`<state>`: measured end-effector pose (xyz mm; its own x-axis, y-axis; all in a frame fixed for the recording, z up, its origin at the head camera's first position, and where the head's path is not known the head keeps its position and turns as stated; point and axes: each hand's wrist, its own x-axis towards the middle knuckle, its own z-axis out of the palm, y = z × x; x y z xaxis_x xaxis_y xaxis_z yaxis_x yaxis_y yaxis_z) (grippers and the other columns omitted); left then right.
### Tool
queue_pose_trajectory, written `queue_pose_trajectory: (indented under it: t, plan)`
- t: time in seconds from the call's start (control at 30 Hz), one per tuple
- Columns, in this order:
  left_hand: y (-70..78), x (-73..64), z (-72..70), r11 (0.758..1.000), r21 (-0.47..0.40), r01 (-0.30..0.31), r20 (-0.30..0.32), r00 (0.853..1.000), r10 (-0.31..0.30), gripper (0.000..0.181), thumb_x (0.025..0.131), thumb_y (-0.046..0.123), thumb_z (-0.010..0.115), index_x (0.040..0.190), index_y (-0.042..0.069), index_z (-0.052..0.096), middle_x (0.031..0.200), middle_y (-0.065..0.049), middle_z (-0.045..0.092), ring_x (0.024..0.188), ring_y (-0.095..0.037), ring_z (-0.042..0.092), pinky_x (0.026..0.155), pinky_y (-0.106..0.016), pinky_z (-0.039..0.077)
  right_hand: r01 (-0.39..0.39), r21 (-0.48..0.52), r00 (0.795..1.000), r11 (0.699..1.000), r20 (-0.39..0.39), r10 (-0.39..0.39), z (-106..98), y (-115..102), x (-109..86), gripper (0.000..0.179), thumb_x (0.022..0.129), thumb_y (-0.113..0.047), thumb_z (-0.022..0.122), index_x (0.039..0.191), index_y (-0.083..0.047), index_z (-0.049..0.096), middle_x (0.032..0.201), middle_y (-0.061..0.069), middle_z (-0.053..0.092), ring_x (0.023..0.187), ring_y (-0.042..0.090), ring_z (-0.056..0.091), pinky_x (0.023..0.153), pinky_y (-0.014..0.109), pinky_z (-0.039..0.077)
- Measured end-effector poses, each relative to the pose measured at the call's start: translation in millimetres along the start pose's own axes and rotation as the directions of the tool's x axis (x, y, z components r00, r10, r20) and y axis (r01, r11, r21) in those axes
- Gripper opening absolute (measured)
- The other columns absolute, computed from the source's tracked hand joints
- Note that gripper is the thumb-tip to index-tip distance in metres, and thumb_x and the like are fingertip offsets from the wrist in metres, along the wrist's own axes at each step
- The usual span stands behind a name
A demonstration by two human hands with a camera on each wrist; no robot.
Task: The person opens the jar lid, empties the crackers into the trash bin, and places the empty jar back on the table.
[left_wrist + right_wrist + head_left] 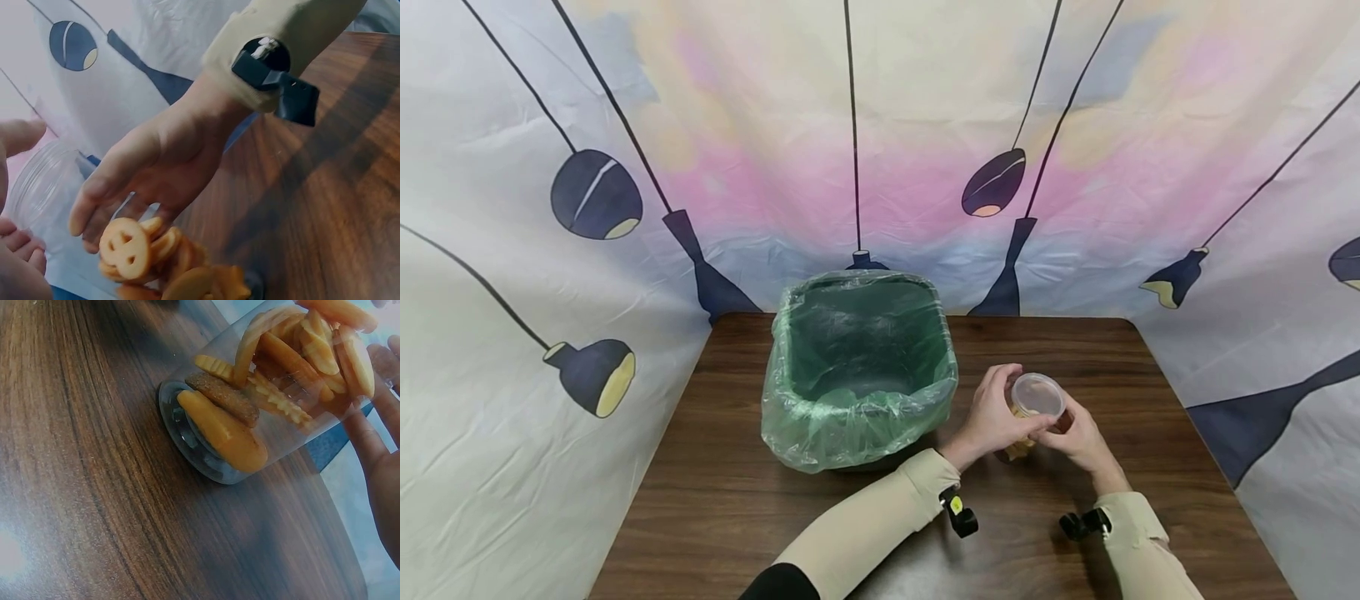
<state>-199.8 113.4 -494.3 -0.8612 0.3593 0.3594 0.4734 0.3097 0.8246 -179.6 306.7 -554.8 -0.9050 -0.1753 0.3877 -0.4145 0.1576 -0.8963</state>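
A clear plastic jar (1037,396) stands upright on the table, its round translucent top facing up in the head view. Inside are orange-brown fry-shaped pieces (300,362) and a smiley-faced piece (125,248). My left hand (996,419) holds the jar from the left, its thumb across the near side below the rim. From the right, my right hand (1081,440) grips the jar near its top with thumb and fingers. The jar's dark base (187,440) rests on the wood in the right wrist view. I cannot tell whether the top is a loose lid.
A bin (865,333) lined with a green plastic bag (850,429) stands on the wooden table (715,500), left of the jar. Behind and beside the table hangs a cloth printed with lamps (760,183). Small black cameras are strapped to both wrists.
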Motion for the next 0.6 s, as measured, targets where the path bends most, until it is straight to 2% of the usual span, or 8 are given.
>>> queue_pose_trajectory:
  t: [0.13, 0.3, 0.4, 0.6]
  plan:
    - [-3.4, 5.2, -6.0, 0.998, -0.015, -0.059, 0.073, 0.996, 0.06, 0.077, 0.074, 0.035, 0.085, 0.137, 0.009, 0.049, 0.133, -0.005, 0.052, 0.119, -0.013, 0.053, 0.097, -0.021, 0.044, -0.009, -0.001, 1.0, 1.0, -0.004, 0.009, 0, 1, -0.3, 0.07, 0.072, 0.022, 0.07, 0.135, 0.016, 0.039, 0.121, -0.008, 0.059, 0.104, 0.005, 0.061, 0.082, 0.014, 0.051]
    - [-9.4, 12.0, -11.2, 0.99, -0.022, -0.141, 0.16, 0.977, 0.143, 0.075, 0.075, 0.031, 0.084, 0.137, 0.008, 0.049, 0.136, -0.006, 0.052, 0.121, -0.012, 0.052, 0.099, -0.018, 0.042, -0.008, 0.005, 1.0, 1.0, -0.003, 0.008, 0, 1, -0.7, 0.07, 0.073, 0.022, 0.069, 0.135, 0.016, 0.039, 0.122, -0.006, 0.058, 0.104, 0.005, 0.06, 0.081, 0.014, 0.051]
    - [-11.9, 14.0, -13.0, 0.988, 0.004, -0.153, 0.195, 0.969, 0.149, 0.075, 0.076, 0.033, 0.083, 0.138, 0.008, 0.048, 0.136, -0.007, 0.052, 0.122, -0.012, 0.052, 0.1, -0.018, 0.041, -0.01, 0.002, 1.0, 1.0, -0.003, 0.01, 0, 1, -1.1, 0.07, 0.073, 0.022, 0.069, 0.135, 0.016, 0.039, 0.122, -0.004, 0.058, 0.103, 0.005, 0.061, 0.079, 0.015, 0.051]
    - [-14.8, 12.6, -13.1, 0.993, 0.032, -0.115, 0.232, 0.967, 0.105, 0.078, 0.077, 0.038, 0.081, 0.141, 0.011, 0.045, 0.138, -0.005, 0.051, 0.12, -0.012, 0.053, 0.099, -0.022, 0.042, -0.01, -0.004, 1.0, 1.0, -0.003, 0.01, 0, -1, -0.8, 0.07, 0.073, 0.022, 0.07, 0.135, 0.016, 0.039, 0.121, 0.003, 0.058, 0.103, 0.006, 0.061, 0.081, 0.014, 0.051]
